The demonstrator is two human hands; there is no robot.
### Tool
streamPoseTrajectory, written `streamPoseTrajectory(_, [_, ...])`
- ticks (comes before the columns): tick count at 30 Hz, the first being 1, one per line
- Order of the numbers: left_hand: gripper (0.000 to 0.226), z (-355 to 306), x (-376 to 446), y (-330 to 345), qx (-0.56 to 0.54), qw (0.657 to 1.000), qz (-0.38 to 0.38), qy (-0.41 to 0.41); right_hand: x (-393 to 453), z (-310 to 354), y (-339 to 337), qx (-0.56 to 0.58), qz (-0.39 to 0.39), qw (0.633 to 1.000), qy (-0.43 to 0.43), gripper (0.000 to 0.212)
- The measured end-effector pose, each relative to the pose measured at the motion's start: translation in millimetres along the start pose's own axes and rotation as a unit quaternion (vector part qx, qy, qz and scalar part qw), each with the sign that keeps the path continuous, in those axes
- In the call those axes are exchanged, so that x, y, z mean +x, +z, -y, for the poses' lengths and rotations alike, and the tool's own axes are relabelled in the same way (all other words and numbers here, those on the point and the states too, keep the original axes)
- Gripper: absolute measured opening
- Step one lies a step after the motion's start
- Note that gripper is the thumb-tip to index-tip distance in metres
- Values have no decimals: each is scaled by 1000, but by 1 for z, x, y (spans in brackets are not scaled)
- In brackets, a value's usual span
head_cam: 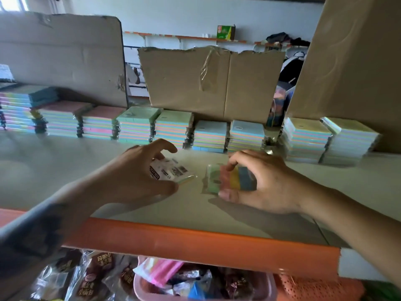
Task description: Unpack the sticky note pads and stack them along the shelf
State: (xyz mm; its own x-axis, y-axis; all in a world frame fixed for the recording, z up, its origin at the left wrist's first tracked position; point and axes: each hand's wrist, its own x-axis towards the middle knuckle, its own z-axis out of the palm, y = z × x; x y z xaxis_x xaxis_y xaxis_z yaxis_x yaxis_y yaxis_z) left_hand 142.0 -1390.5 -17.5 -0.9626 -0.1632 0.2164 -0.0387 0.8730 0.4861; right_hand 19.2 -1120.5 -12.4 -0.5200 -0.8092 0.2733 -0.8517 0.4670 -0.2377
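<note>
Left hand (138,177) curled over a wrapped sticky note pad (171,170), label side up, thumb under its near edge and fingers arched over the far edge, held low over the pale shelf (65,170). Right hand (256,181) gripping a second pad (230,178) striped green, pink, yellow and blue, thumb at the near edge, fingers bent over the top, just beside the first pad with a small gap between. Behind both, along the back of the shelf, a row of stacked pads (173,129) in pastel layers, stacks side by side from far left to far right. Behind the row, upright sheets of torn cardboard (212,83) with loose tape. At the front, an orange shelf edge (195,242). Below that, a pink basket (204,285) and wrapped packets (95,276), blurred.
</note>
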Motion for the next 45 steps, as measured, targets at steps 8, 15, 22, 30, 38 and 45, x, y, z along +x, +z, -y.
streamPoseTrajectory(8, [62, -17, 3, 6, -220, 975, -22, -6, 42, 41, 5, -134, -123, 971, -157, 39])
streamPoseTrajectory(15, [86, -12, -6, -2, -334, 942, 20, 20, 43, 40, 16, -72, -218, 957, -176, 15])
streamPoseTrajectory(22, [32, -7, -1, -3, -373, 921, -97, 63, 35, 40, 9, 282, -175, 943, -27, 8])
streamPoseTrajectory(30, [15, -6, 1, -1, -367, 925, -89, 35, 29, 41, 17, 160, -213, 963, -44, 60])
streamPoseTrajectory(38, [45, -6, 0, 0, -355, 933, -42, 53, 32, 48, 18, -30, -190, 974, -117, 62])
streamPoseTrajectory(45, [94, 3, -8, -1, -157, 974, -69, 148, 32, 51, 17, 9, -145, 986, -79, 68])
